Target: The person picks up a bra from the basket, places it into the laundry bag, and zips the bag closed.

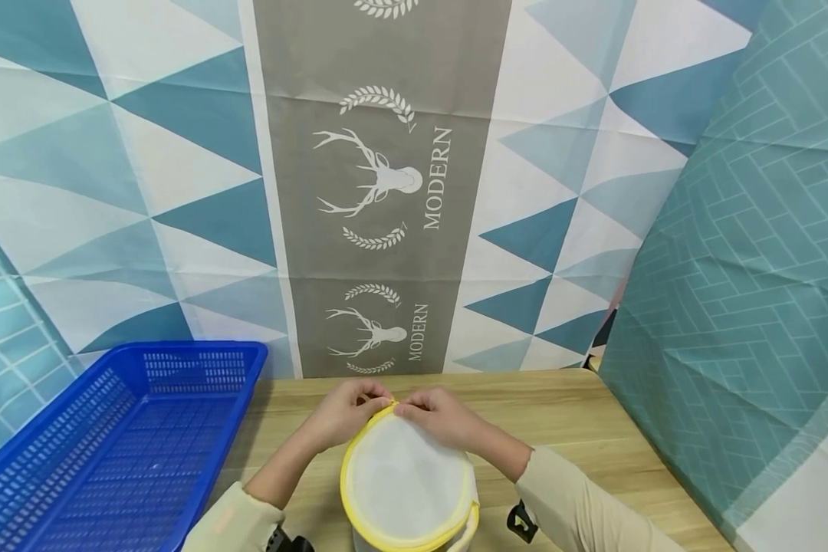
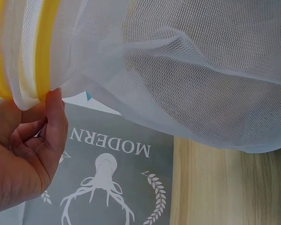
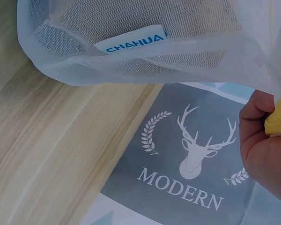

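A round white mesh laundry bag [image 1: 407,479] with yellow trim [image 1: 347,491] stands before me, its flat top facing up in the head view. At the far side of its rim, my left hand [image 1: 343,414] pinches the yellow edge between thumb and fingers. Right beside it, my right hand [image 1: 445,418] grips the same edge, thumb on top. In the left wrist view two yellow bands [image 2: 43,51] run down to the left fingertips. The right wrist view shows a white label [image 3: 133,41] reading CHAHUA on the mesh side. The zip pull itself cannot be made out.
A blue plastic basket [image 1: 258,376] with slotted walls stands to the left on the wooden table [image 1: 552,406]. Behind the table hangs a patterned cloth [image 1: 366,253] with deer heads and triangles. A teal brick-patterned sheet [image 1: 745,307] borders the right side.
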A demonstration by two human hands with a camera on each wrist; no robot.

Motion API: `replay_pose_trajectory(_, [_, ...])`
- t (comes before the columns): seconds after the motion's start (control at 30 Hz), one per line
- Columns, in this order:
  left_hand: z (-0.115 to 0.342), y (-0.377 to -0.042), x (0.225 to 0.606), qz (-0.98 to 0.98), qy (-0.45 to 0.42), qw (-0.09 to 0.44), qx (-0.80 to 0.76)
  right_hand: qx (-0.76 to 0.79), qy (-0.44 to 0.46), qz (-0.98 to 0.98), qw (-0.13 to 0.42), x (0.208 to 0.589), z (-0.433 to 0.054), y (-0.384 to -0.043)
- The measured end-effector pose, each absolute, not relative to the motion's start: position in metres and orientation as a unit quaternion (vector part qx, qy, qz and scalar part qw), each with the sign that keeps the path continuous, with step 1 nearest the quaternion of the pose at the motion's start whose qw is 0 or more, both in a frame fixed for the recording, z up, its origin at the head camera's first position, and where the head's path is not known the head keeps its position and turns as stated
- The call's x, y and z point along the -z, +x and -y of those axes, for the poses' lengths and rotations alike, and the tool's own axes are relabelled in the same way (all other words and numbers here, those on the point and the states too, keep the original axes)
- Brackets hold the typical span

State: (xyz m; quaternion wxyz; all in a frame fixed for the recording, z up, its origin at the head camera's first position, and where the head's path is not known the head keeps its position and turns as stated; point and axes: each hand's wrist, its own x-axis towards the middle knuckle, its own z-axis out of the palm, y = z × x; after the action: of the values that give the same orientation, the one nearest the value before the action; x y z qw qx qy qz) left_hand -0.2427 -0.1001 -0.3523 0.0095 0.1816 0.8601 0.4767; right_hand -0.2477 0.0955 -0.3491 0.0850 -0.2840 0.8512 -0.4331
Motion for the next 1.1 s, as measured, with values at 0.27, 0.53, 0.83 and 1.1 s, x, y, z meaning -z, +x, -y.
replay_pose_trajectory(0.27, [0.1023, -0.2406, 0.3533, -0.857, 0.184, 0.007, -0.481, 0.436, -0.28, -0.851, 0.08, 0.351, -0.097, -0.2457])
replay_pose_trajectory(0.53, [0.1056, -0.2381, 0.3542, -0.85, 0.177, 0.01, -0.496, 0.444, -0.272, -0.85, 0.082, 0.3523, -0.0974, -0.2453])
replay_pose_trajectory(0.83, [0.1015, -0.2358, 0.3524, -0.854, 0.163, -0.002, -0.494, 0.457, -0.264, -0.846, 0.082, 0.3504, -0.0983, -0.2442])
replay_pose_trajectory(1.1, [0.0988, -0.2361, 0.349, -0.856, 0.159, 0.002, -0.492, 0.431, -0.276, -0.855, 0.076, 0.3467, -0.095, -0.2452])
